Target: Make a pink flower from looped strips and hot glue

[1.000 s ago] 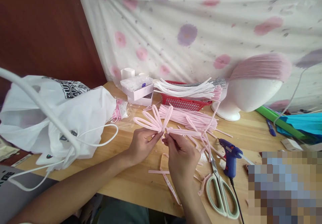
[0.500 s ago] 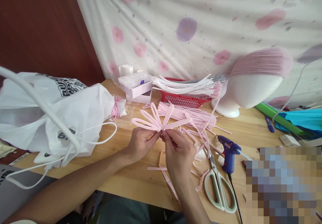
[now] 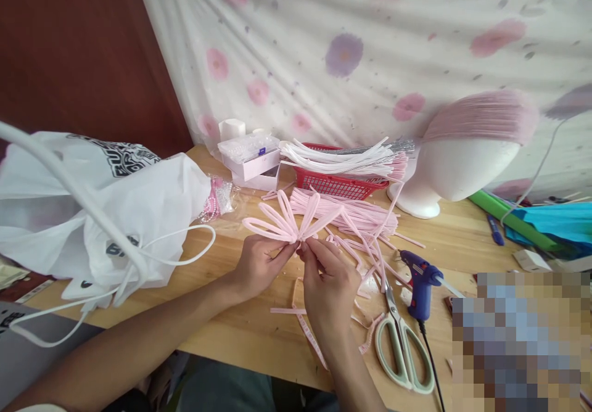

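Loops of pink pipe cleaner (image 3: 292,230) fan out above the counter (image 3: 240,332), nearer than the red basket (image 3: 340,184), their gathered base pinched by the fingers of the left hand (image 3: 259,268) and right hand (image 3: 330,281), which meet closely. Behind lies a pink bundle (image 3: 361,214); scissors (image 3: 394,317) and a blue glue gun (image 3: 420,288) rest right of the right hand.

Curtain (image 3: 277,60): white, flowered in pink and purple
Bag (image 3: 161,196): white, black print
Mannequin head (image 3: 472,162): white, pink-topped
Pen (image 3: 496,230): blue, beside green roll (image 3: 513,219)
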